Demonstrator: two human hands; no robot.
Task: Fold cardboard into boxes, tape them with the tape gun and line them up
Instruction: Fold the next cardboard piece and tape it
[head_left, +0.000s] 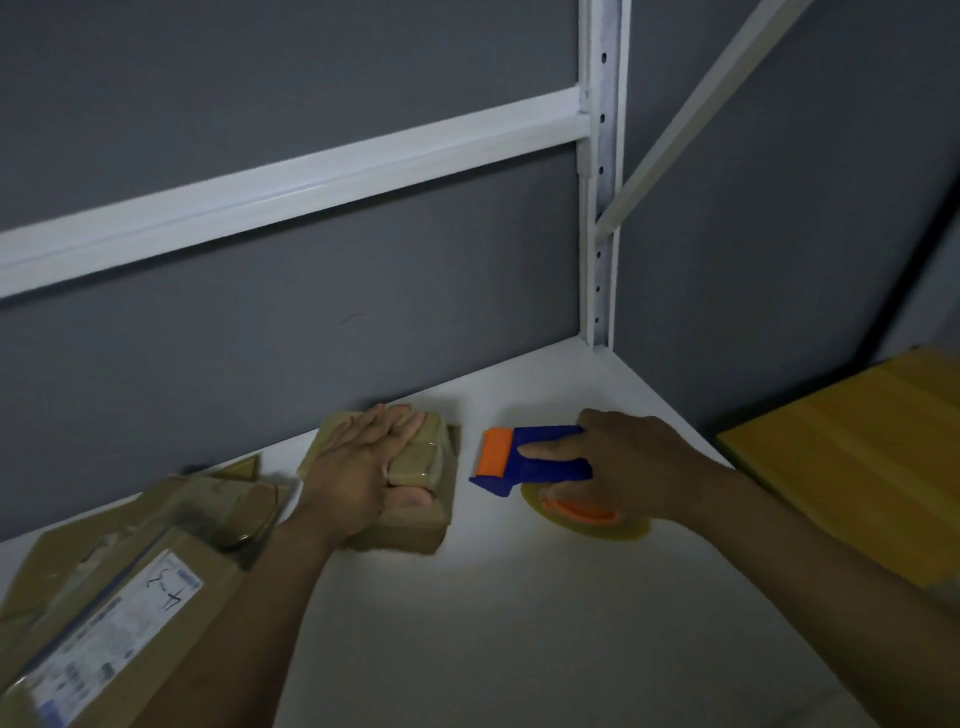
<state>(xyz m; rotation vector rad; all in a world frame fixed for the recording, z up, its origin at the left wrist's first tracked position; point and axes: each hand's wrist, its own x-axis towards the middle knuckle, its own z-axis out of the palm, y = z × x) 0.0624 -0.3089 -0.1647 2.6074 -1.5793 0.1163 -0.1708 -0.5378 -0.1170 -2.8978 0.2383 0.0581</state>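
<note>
Small taped box (415, 519) on white shelf (519, 597); left hand (358, 467) lies flat on its top, fingers straight. Just right of box, right hand (634, 462) grips tape gun (524, 470). Left of box, flattened cardboard (104, 597).

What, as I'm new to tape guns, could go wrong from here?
The tape gun in the right hand points its orange front end toward the left hand, which lies flat on the small box: fingers could get nicked. Held only by a flat palm, the box might slide on the smooth white shelf.
</note>
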